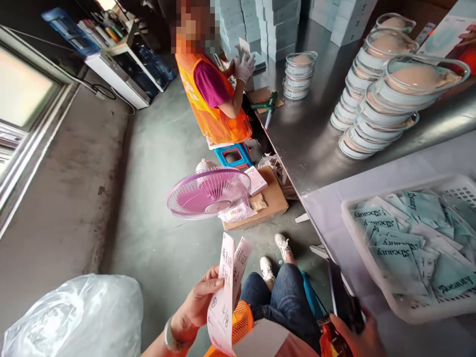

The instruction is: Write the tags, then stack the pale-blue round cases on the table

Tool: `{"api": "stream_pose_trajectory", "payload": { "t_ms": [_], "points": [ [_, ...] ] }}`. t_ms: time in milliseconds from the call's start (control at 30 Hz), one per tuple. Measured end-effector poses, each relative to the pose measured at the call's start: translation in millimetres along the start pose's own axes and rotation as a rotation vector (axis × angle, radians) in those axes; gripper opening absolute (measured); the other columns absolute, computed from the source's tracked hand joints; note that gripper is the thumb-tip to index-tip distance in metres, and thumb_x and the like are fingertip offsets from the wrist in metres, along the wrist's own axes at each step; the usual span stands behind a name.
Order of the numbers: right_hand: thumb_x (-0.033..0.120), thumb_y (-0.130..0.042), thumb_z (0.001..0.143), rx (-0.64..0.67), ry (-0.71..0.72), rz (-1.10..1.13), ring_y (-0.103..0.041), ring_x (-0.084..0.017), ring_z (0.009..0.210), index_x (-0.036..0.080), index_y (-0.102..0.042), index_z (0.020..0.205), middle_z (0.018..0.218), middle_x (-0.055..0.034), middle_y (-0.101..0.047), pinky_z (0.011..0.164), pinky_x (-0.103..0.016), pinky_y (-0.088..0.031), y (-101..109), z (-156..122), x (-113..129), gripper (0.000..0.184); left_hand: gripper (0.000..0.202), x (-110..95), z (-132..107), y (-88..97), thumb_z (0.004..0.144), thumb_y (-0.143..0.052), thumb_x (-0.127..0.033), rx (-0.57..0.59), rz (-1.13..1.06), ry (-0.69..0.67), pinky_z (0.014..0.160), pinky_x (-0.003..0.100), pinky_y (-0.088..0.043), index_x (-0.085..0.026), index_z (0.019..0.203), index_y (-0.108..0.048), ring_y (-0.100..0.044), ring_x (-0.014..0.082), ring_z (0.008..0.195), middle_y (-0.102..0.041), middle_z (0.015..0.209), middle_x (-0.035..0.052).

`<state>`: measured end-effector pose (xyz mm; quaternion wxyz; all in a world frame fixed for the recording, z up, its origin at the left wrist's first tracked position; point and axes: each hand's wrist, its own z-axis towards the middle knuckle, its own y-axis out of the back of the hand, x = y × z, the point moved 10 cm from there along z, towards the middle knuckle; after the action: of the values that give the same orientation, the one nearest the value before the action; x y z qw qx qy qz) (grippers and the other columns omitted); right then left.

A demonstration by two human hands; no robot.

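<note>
Pinched between the thumb and fingers of my left hand (pixel 203 300) is a long pale-pink strip of paper with handwriting (pixel 222 315). A second end of written paper stands up just behind it. The lower part of the strip curls toward my lap. At the lower right, my right hand (pixel 362 337) is closed around a dark, flat phone-like object (pixel 344 292), which is tilted and blurred. A brown and orange shiny item (pixel 332 337) shows beside that thumb; I cannot tell what it is or whether I grip it.
A white basket (pixel 399 315) of printed sachets stands on the table (pixel 320 158). Stacked clear-lidded containers (pixel 386 114) rise behind it. A pink fan (pixel 208 193) and a cardboard box (pixel 275 193) are on the floor ahead. A person in an orange vest (pixel 211 109) sits beyond.
</note>
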<state>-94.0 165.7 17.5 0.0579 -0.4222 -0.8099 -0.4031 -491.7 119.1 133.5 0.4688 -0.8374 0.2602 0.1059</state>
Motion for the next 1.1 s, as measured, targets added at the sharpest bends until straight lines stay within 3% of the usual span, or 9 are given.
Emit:
{"api": "stream_pose_trajectory", "payload": {
  "t_ms": [167,300,467,600,700,767,833,967,1100],
  "points": [
    [0.063,-0.064,0.072,-0.185,0.260,-0.347,-0.066,-0.042,0.107,0.010,-0.031,0.150,0.129,-0.0262,-0.059,0.085,-0.052,-0.053,-30,67,195,0.100,0.026,-27,13,-12.7,0.073,-0.086,-0.030,-0.018,-0.060,-0.083,0.052,0.021,-0.047,-0.013,0.071,-0.066,-0.061,0.0142,0.057,-0.061,0.059,0.0011],
    [0.054,-0.069,0.077,-0.295,0.351,-0.420,-0.064,-0.042,0.109,0.005,-0.028,0.151,0.128,-0.0288,-0.055,0.082,-0.050,-0.054,-42,125,279,0.098,0.025,-41,30,-18.8,0.075,-0.084,-0.030,-0.058,-0.072,-0.134,0.053,0.020,-0.046,-0.014,0.073,-0.066,-0.060,0.0139,0.059,-0.060,0.060,0.0010],
    [0.056,-0.069,0.078,-0.345,0.388,-0.430,-0.067,-0.039,0.089,0.001,-0.031,0.152,0.121,-0.0297,-0.054,0.067,-0.048,-0.055,-39,162,305,0.100,0.034,-46,63,-33.1,0.071,-0.087,-0.040,-0.141,0.001,-0.116,0.051,0.020,-0.042,-0.013,0.071,-0.067,-0.055,0.0114,0.052,-0.059,0.057,0.0013],
    [0.061,-0.069,0.073,-0.312,0.581,-0.172,-0.060,-0.039,0.102,0.005,-0.042,0.148,0.128,-0.0285,-0.051,0.076,-0.051,-0.055,-30,149,322,0.097,0.037,-65,88,-45.3,0.069,-0.089,-0.044,-0.299,0.129,-0.139,0.053,0.019,-0.042,-0.012,0.072,-0.072,-0.056,0.0103,0.053,-0.065,0.062,0.0037],
    [0.059,-0.069,0.075,0.141,0.610,0.296,-0.061,-0.026,0.087,0.015,-0.052,0.139,0.114,-0.0158,-0.061,0.077,-0.044,-0.055,-52,131,341,0.080,0.037,-86,103,-46.6,0.070,-0.089,-0.044,-0.394,0.197,-0.191,0.063,0.022,-0.049,-0.012,0.081,-0.077,-0.062,0.0130,0.062,-0.072,0.072,0.0061],
    [0.051,-0.073,0.075,0.587,0.436,0.542,-0.060,-0.020,0.078,0.021,-0.060,0.130,0.104,-0.0084,-0.063,0.070,-0.037,-0.055,-86,106,356,0.064,0.039,-95,112,-47.5,0.070,-0.089,-0.047,-0.367,0.206,-0.210,0.068,0.024,-0.052,-0.012,0.083,-0.078,-0.065,0.0154,0.066,-0.074,0.076,0.0076],
    [0.041,-0.079,0.071,0.882,0.250,0.675,-0.060,-0.018,0.078,0.023,-0.067,0.118,0.098,-0.0046,-0.064,0.068,-0.033,-0.055,-110,72,374,0.052,0.041,-102,118,-48.2,0.071,-0.088,-0.048,-0.300,0.213,-0.217,0.071,0.026,-0.053,-0.011,0.085,-0.078,-0.067,0.0173,0.069,-0.075,0.079,0.0096],
    [0.026,-0.085,0.062,1.050,0.133,0.791,-0.055,-0.011,0.067,0.023,-0.070,0.105,0.085,0.0001,-0.063,0.055,-0.023,-0.049,-130,19,412,0.045,0.045,-114,120,-50.0,0.072,-0.087,-0.049,-0.145,0.258,-0.213,0.076,0.029,-0.055,-0.010,0.092,-0.079,-0.070,0.0198,0.074,-0.077,0.087,0.0121],
    [0.041,-0.090,0.059,1.004,0.209,0.698,-0.029,-0.005,0.043,0.019,-0.067,0.085,0.051,0.0084,-0.045,0.039,-0.018,-0.026,-145,-16,427,0.041,0.048,-132,116,-55.1,0.076,-0.084,-0.053,-0.026,0.389,-0.208,0.077,0.030,-0.054,-0.011,0.098,-0.077,-0.070,0.0206,0.080,-0.077,0.092,0.0116]
  ]
}}
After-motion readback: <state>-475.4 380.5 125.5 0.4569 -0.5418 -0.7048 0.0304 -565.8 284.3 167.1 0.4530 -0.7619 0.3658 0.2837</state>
